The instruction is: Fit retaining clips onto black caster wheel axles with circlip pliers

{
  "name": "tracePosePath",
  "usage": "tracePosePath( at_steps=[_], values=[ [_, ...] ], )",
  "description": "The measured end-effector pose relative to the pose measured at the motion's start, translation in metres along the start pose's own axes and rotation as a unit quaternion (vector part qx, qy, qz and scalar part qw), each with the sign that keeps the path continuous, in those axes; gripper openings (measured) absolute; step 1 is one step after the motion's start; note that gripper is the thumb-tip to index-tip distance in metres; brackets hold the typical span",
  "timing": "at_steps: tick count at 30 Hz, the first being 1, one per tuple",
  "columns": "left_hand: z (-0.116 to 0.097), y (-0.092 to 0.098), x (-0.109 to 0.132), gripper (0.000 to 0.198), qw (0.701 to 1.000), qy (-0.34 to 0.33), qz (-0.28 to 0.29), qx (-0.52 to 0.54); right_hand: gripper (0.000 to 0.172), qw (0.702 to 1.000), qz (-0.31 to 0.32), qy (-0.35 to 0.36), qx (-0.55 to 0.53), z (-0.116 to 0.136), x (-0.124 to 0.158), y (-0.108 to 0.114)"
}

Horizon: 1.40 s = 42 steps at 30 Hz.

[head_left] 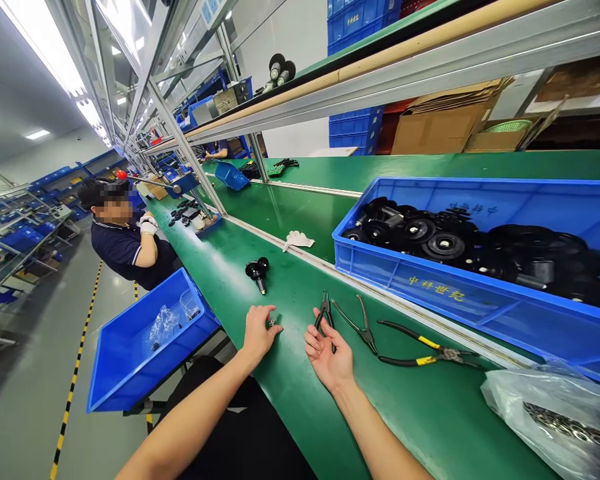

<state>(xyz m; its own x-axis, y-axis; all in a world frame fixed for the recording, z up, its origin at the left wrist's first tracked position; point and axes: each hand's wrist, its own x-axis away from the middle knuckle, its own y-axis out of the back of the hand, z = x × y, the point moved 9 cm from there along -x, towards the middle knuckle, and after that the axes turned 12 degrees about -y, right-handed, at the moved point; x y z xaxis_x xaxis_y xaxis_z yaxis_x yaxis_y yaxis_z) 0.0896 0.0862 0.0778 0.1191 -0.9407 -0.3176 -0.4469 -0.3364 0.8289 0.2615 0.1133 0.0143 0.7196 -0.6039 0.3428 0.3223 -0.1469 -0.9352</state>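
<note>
My right hand (330, 353), five o'clock, fingers curled around pliers (325, 306), likely stiff, best held by handles; left hand (260, 331), seven o'clock, at metal piece (271, 323), likely light; pinch, I can't tell.

Bag (505, 395) cut off (R edge); bit (271, 323) in L hand (258, 333) too tiny to ID.

Yellow Chinese characters reading 中科世纪 run along the near side of the large blue bin (395, 270) on the right, and what looks like the same lettering shows faintly on its far wall, too dim to make out fully. Small yellow characters also mark the stacked blue crates (365, 40) at the top, and the blue-and-white label (213, 11) on the overhead frame (193, 40) is likewise too small to read with certainty.
</note>
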Motion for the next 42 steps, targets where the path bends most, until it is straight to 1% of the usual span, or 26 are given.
tracePosePath(
  at_steps=[3, 5, 7, 9, 11, 13, 17, 19, 21, 24, 26, 29, 32, 34, 36, 39, 42],
  values=[
    [0.005, 0.004, 0.030, 0.035, 0.999, 0.018, 0.030, 0.027, 0.040, 1.000, -0.004, 0.003, 0.002, 0.001, 0.001, 0.000],
    [0.015, 0.007, 0.055, 0.029, 0.996, 0.048, 0.046, 0.062, 0.040, 1.000, -0.007, 0.003, 0.003, 0.001, 0.000, 0.000],
    [0.031, 0.014, 0.076, 0.026, 0.990, 0.096, 0.035, 0.096, 0.041, 1.000, -0.009, 0.002, 0.004, 0.000, 0.000, 0.001],
    [0.049, 0.022, 0.089, 0.027, 0.979, 0.151, 0.005, 0.137, 0.044, 1.000, -0.011, 0.001, 0.005, 0.000, 0.000, 0.001],
    [0.062, 0.027, 0.095, 0.031, 0.966, 0.191, -0.019, 0.171, 0.045, 1.000, -0.014, 0.001, 0.006, -0.001, 0.000, 0.002],
    [0.068, 0.031, 0.095, 0.035, 0.960, 0.209, -0.032, 0.183, 0.044, 1.000, -0.017, 0.000, 0.009, -0.001, 0.001, 0.003],
    [0.069, 0.038, 0.097, 0.042, 0.969, 0.215, -0.031, 0.117, 0.044, 1.000, -0.019, 0.000, 0.016, -0.001, 0.001, 0.003],
    [0.070, 0.040, 0.104, 0.045, 0.972, 0.221, -0.024, 0.076, 0.043, 1.000, -0.018, 0.001, 0.019, 0.000, 0.000, 0.003],
    [0.074, 0.041, 0.112, 0.046, 0.970, 0.235, -0.023, 0.064, 0.042, 1.000, -0.018, 0.003, 0.021, 0.000, 0.000, 0.003],
    [0.086, 0.039, 0.122, 0.053, 0.957, 0.270, -0.034, 0.104, 0.042, 0.999, -0.017, 0.006, 0.028, 0.000, 0.000, 0.002],
    [0.096, 0.035, 0.127, 0.059, 0.937, 0.309, -0.042, 0.161, 0.042, 0.999, -0.018, 0.008, 0.036, 0.001, 0.000, 0.001],
    [0.104, 0.031, 0.129, 0.067, 0.905, 0.353, -0.050, 0.230, 0.041, 0.998, -0.021, 0.012, 0.054, 0.002, 0.002, 0.000],
    [0.107, 0.034, 0.126, 0.070, 0.893, 0.363, -0.056, 0.259, 0.040, 0.996, -0.022, 0.019, 0.080, 0.003, 0.002, -0.001],
    [0.105, 0.038, 0.121, 0.067, 0.888, 0.359, -0.059, 0.281, 0.042, 0.994, -0.022, 0.029, 0.101, 0.004, 0.002, -0.002],
    [0.101, 0.043, 0.113, 0.063, 0.885, 0.347, -0.062, 0.304, 0.045, 0.990, -0.024, 0.042, 0.130, 0.003, 0.003, -0.003],
    [0.089, 0.049, 0.100, 0.065, 0.877, 0.327, -0.056, 0.346, 0.052, 0.979, -0.031, 0.072, 0.190, -0.001, 0.004, -0.004],
    [0.073, 0.046, 0.086, 0.066, 0.865, 0.315, -0.030, 0.390, 0.060, 0.956, -0.044, 0.103, 0.272, -0.007, 0.007, -0.005]
  ],
)
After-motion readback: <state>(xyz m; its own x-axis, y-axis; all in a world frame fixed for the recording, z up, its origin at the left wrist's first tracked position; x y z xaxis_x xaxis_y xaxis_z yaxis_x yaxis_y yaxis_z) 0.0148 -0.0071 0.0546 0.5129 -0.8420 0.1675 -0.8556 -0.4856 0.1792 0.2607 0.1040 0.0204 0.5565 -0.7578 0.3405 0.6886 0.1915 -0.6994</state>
